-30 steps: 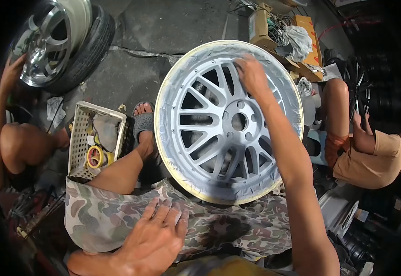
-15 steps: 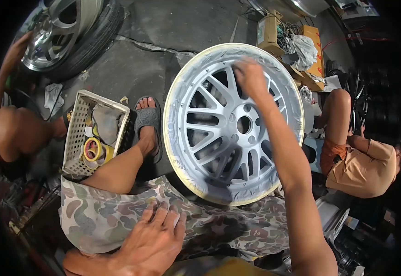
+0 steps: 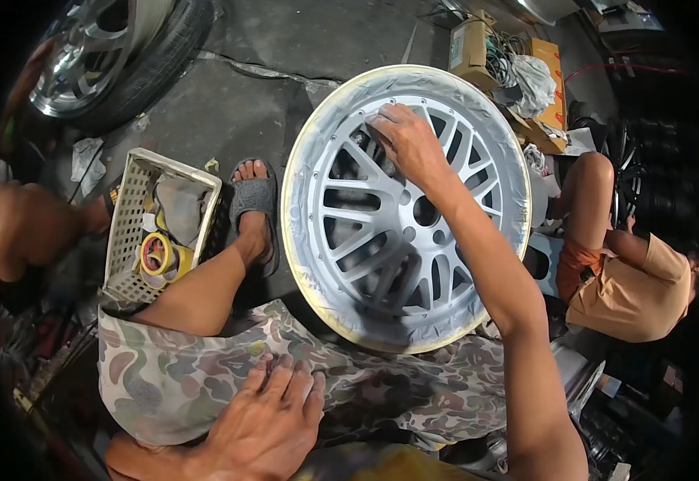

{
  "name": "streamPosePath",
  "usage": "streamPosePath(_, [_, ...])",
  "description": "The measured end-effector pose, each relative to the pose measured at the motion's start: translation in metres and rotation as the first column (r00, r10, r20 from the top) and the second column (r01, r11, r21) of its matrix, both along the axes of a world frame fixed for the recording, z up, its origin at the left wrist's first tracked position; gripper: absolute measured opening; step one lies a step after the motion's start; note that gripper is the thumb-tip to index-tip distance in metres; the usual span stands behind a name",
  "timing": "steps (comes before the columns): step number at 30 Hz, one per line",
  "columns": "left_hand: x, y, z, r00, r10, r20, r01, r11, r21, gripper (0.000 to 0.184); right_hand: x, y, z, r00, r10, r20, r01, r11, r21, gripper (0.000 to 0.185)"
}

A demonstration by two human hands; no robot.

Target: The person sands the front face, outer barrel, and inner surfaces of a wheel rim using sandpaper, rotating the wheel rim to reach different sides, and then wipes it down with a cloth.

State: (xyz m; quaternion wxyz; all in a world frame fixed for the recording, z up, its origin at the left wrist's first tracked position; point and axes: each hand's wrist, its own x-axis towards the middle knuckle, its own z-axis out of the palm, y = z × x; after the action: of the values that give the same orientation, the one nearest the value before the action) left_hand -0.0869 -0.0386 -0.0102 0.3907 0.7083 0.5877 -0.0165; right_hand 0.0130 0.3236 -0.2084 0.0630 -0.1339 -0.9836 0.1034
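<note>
Right hand (image 3: 410,144) on spoked wheel (image 3: 357,191).

Tire (image 3: 159,74) cut off, co-worker's knee (image 3: 25,228) blurred

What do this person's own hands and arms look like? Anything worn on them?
The left hand and right hand are ungloved, with no rings or watch visible. The left fingertips look dusty. No sleeve shows on the right arm or on the visible part of the left forearm.
</note>
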Motion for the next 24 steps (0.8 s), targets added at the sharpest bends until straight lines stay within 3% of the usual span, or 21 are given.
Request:
streamPosePath(7, [0.003,0.002,-0.001,1.000,0.003,0.020,-0.002,0.999,-0.050,0.045,0.014,0.027,-0.001,0.972,-0.081,-0.223,0.114,0.984,0.139,0.030])
streamPosePath(12, [0.006,0.005,0.000,0.998,-0.054,-0.016,0.053,0.998,-0.041,0.047,0.007,0.025,-0.009,0.985,-0.094,-0.142,0.107,0.990,0.087,0.027])
streamPosePath(15, [0.005,0.009,0.005,0.998,-0.062,-0.018,0.062,0.998,-0.028,0.048,0.001,0.020,-0.010,0.990,-0.019,-0.137,0.021,1.000,0.016,0.028])
streamPosePath(21, [0.008,0.011,0.007,0.998,-0.063,-0.027,0.063,0.998,0.015,0.045,0.002,-0.062,-0.008,0.930,0.366,-0.025,-0.366,0.931,0.005,0.032])
streamPosePath(23, [0.010,0.008,0.003,0.999,-0.045,-0.029,0.046,0.998,0.030,0.044,0.014,-0.091,0.001,0.844,0.487,0.223,-0.411,0.856,-0.314,0.034])
streamPosePath(24, [0.010,0.006,0.002,0.999,-0.032,-0.031,0.033,0.998,0.045,0.044,0.033,-0.105,-0.006,0.795,0.580,0.175,-0.578,0.813,-0.069,0.032])
